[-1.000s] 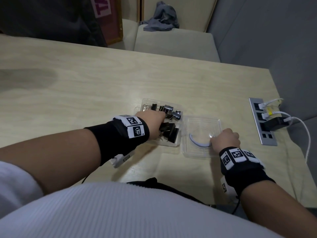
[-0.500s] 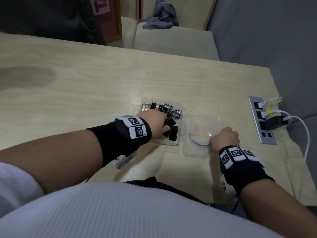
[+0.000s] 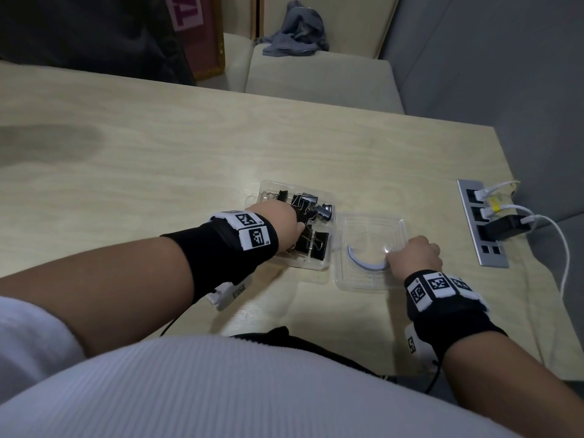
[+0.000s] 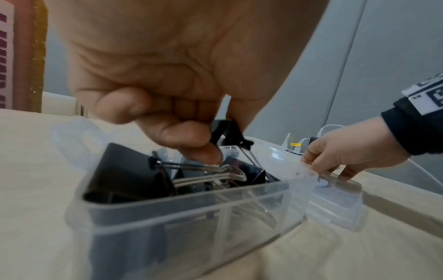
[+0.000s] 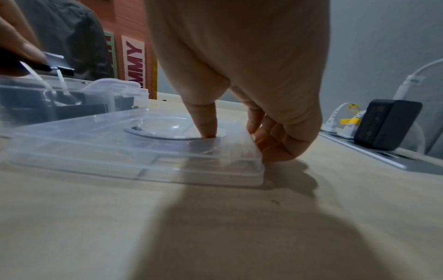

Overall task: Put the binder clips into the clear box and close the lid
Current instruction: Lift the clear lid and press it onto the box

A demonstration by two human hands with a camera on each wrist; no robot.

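The clear box (image 3: 328, 263) sits on the wooden table with several black binder clips (image 3: 316, 245) inside. Its hinged lid (image 3: 369, 279) lies open flat to the right. My left hand (image 3: 298, 227) reaches into the box. In the left wrist view my left hand (image 4: 215, 136) pinches one black binder clip (image 4: 227, 130) just above the pile, over the box (image 4: 191, 217). My right hand (image 3: 395, 254) grips the lid's near right corner. In the right wrist view the thumb (image 5: 206, 121) presses on top of the lid (image 5: 95, 144) and the fingers (image 5: 271, 145) curl at its edge.
A grey power strip (image 3: 477, 245) with a black charger (image 3: 505, 229) and white cables is set into the table at the right, near the table's right edge. Beyond the table stands a beige seat (image 3: 319, 80) with a grey cloth (image 3: 297, 30) on it.
My left hand has shifted slightly back inside the box and now pinches a clip. The right hand stays on the lid's corner.
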